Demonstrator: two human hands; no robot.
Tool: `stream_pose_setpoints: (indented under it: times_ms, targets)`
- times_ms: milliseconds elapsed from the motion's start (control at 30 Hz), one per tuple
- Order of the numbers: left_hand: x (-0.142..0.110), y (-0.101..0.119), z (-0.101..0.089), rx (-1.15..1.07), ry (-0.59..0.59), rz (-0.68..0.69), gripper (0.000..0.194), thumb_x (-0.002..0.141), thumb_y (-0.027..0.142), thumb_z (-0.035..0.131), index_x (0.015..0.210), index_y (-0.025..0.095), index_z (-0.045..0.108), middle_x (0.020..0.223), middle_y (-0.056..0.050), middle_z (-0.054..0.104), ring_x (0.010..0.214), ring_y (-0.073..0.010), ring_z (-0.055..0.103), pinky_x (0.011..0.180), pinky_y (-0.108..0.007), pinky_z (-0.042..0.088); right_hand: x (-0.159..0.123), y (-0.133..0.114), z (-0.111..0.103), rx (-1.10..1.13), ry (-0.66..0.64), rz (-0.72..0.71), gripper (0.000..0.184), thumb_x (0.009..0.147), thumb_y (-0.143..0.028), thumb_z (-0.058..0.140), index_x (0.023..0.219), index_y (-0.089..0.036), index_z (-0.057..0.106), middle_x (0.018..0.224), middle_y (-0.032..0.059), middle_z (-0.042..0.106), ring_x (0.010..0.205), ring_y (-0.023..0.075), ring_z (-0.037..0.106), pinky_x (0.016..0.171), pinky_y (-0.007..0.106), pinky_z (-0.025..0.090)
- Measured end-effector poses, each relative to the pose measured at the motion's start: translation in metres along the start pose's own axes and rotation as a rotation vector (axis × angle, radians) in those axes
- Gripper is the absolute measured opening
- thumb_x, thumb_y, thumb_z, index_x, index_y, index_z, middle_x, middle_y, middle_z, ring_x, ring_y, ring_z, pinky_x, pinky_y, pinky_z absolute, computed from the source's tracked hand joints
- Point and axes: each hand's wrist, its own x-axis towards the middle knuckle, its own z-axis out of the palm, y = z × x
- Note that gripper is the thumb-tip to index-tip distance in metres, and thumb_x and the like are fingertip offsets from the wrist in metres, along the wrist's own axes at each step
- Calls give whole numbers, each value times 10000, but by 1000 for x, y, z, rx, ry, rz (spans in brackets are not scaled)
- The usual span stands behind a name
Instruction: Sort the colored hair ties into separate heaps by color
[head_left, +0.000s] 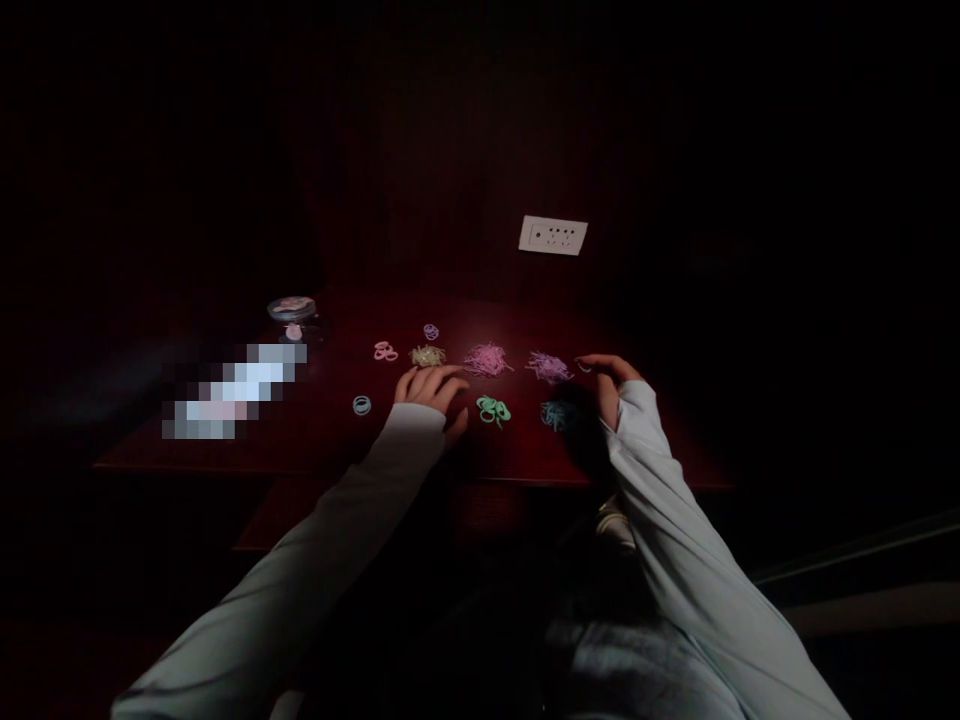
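My left hand (429,388) rests palm down on the dark red table, fingers spread, just in front of a pile of yellowish small bands (427,356). Farther right, my right hand (613,378) has its index finger reaching left, by a small pale curved piece (585,367) that looks like a band. I cannot make out whether it touches that piece. Between the hands lie a pink pile (487,360), a purple pile (550,366), green loops (493,410) and a bluish pile (556,414), partly in shadow. They look like small elastic hair bands.
Pink loops (385,352), purple loops (430,331) and light blue loops (361,405) lie on the left. A lidded clear jar (292,315) stands behind a blurred bright patch (240,390). A white socket plate (553,235) is on the dark wall. The table's front edge (525,483) is near me.
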Motion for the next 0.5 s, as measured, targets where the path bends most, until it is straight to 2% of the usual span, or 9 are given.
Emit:
stream_pose_setpoints:
  times_ms: [100,200,367,500]
  targets:
    - [7,21,12,-50,-2,103,308,948,276,575,1227,288,704,1473,-48,670,1402,-289,564,1286,-534,272,-7,-6,4,-79,20,48,248,980,-313,497,1079,-290,722,1127,104,751,1099,308,693,1030,530,537]
    - [10,32,24,-105,-15,187,334,959,239,558,1248,304,711,1466,-28,689,1401,-266,581,1301,-532,255,-15,-16,14,-168,-15,46,228,945,-367,554,1035,-256,731,1101,113,759,1042,307,684,992,501,521]
    - [8,30,38,-148,-17,211,346,974,207,529,1241,304,727,1428,-16,726,1379,-263,621,1304,-579,249,-29,-18,29,-240,-116,-25,235,924,-408,609,1004,-230,739,1055,117,752,1026,308,635,968,465,484]
    - [6,26,42,-155,-12,188,304,976,207,535,1171,297,751,1367,-19,762,1300,-262,680,1291,-594,275,-37,-11,38,-263,-127,-20,257,899,-426,638,1018,-224,742,1073,126,726,1050,316,605,955,462,475]
